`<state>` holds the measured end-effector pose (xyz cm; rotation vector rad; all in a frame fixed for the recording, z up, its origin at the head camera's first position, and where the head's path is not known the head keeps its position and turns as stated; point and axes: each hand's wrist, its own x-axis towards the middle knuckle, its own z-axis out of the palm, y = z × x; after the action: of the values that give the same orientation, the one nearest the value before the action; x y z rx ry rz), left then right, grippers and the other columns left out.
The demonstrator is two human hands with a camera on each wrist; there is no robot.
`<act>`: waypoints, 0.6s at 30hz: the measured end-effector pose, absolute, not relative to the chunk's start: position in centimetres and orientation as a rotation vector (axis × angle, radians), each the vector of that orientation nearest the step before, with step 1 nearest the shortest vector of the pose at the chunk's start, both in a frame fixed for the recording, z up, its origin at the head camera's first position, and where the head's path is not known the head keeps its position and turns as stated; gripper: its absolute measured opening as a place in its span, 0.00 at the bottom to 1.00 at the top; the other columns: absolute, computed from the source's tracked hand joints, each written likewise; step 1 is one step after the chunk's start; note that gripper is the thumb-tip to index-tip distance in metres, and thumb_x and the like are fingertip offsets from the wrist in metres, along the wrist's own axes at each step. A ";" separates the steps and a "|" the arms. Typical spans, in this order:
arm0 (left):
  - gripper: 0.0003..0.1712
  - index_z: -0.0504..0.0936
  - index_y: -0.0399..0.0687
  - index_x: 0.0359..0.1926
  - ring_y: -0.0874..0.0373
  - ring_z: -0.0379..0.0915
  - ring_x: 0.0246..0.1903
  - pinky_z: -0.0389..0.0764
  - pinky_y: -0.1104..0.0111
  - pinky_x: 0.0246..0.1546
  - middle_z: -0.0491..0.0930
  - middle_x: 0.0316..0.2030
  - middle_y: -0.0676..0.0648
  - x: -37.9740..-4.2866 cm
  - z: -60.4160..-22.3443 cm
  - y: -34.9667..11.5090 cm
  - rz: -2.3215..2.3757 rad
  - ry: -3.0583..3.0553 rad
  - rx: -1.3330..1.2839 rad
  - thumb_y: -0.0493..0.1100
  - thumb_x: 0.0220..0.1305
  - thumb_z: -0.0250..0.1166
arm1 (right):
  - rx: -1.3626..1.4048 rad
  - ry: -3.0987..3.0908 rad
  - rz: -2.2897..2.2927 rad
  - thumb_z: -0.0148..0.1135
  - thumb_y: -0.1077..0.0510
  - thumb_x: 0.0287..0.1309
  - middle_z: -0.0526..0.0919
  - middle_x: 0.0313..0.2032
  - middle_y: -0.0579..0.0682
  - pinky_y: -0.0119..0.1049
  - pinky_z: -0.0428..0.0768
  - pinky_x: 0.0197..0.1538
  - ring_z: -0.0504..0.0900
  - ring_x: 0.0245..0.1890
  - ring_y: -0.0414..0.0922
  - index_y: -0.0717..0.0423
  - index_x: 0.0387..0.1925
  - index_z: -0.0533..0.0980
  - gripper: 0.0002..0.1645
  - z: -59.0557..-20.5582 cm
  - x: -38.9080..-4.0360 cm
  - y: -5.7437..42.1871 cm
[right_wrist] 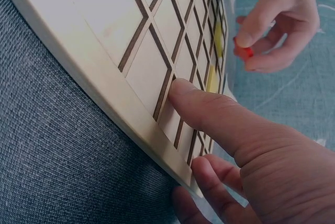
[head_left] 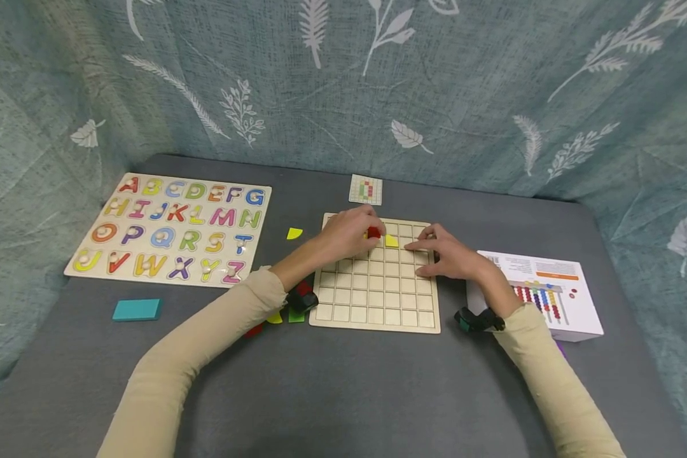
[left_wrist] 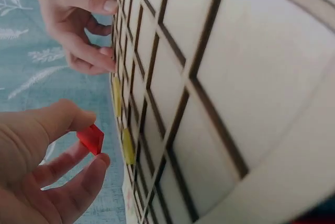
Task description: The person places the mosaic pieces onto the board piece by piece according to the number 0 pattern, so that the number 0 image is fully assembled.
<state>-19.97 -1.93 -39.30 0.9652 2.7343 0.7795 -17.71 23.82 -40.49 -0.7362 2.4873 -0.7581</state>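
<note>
My left hand [head_left: 343, 235] pinches a small red tile [left_wrist: 91, 139] between thumb and fingertips, above the far part of a wooden grid board [head_left: 374, 317]. A yellow tile [head_left: 392, 241] lies in a cell just right of the red one. In the left wrist view, two yellow tiles [left_wrist: 128, 146] show on the board. My right hand [head_left: 448, 256] is at the board's right side, fingers spread and holding nothing. Its thumb [right_wrist: 191, 96] rests on the grid in the right wrist view, while the other fingers are near the board's edge.
Behind the board lies a small pattern card [head_left: 366, 189]. A loose yellow piece [head_left: 294, 233] sits to the left; green [head_left: 296, 315] and other coloured pieces are by my left wrist. An alphabet puzzle [head_left: 174, 232], a teal block [head_left: 137, 310] and a white box [head_left: 575, 305] flank the board.
</note>
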 end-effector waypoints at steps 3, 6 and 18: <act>0.10 0.87 0.50 0.45 0.56 0.72 0.31 0.69 0.70 0.27 0.78 0.43 0.48 -20.1 -39.6 -1.6 0.757 2.733 0.963 0.41 0.62 0.66 | -0.745 2.490 -0.758 0.67 0.59 0.58 0.62 0.53 0.60 0.45 0.65 0.48 0.63 0.48 0.52 0.58 0.62 0.73 0.30 -40.4 -17.7 23.8; 0.10 0.87 0.51 0.45 0.57 0.72 0.31 0.68 0.71 0.27 0.78 0.43 0.48 -20.2 -40.0 -1.4 0.737 2.732 0.956 0.41 0.62 0.65 | -0.740 2.490 -0.759 0.67 0.58 0.58 0.62 0.53 0.59 0.44 0.65 0.48 0.63 0.47 0.52 0.58 0.62 0.73 0.30 -40.5 -17.7 23.9; 0.10 0.86 0.49 0.45 0.55 0.73 0.33 0.71 0.69 0.31 0.78 0.44 0.47 -20.2 -40.5 -1.3 0.758 2.691 0.981 0.40 0.63 0.64 | -0.756 2.515 -0.739 0.67 0.58 0.57 0.62 0.53 0.60 0.44 0.66 0.47 0.64 0.48 0.52 0.58 0.62 0.73 0.30 -40.5 -17.5 23.7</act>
<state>-20.20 -1.27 -40.46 0.9812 2.6910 0.7580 -17.53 23.72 -40.48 -0.7561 2.5154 -0.7395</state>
